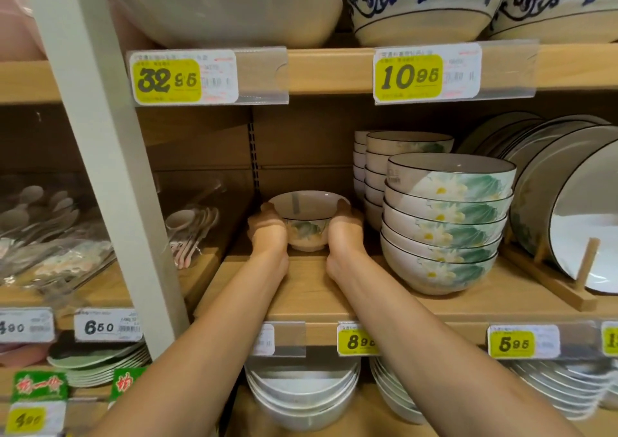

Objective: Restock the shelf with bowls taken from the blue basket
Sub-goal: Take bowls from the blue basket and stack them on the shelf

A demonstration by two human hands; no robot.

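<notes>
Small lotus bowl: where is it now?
Head view, centre: small lotus bowl at the middle shelf, gripped between left hand and right hand, left of the larger lotus bowl stack.

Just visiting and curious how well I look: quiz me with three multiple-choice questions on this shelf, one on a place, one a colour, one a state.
1. Where is the small bowl?
A) left of the lotus bowl stack
B) atop that stack
C) on the top shelf

2. Pattern colour on the top-shelf bowls at right?
A) red
B) blue
C) black

3. Who holds the small bowl?
A) one hand only
B) neither hand
C) both hands

1 A: it is beside the stack.
2 B: blue scrolls on pale glaze.
3 C: the left hand and right hand grip its sides.
</notes>
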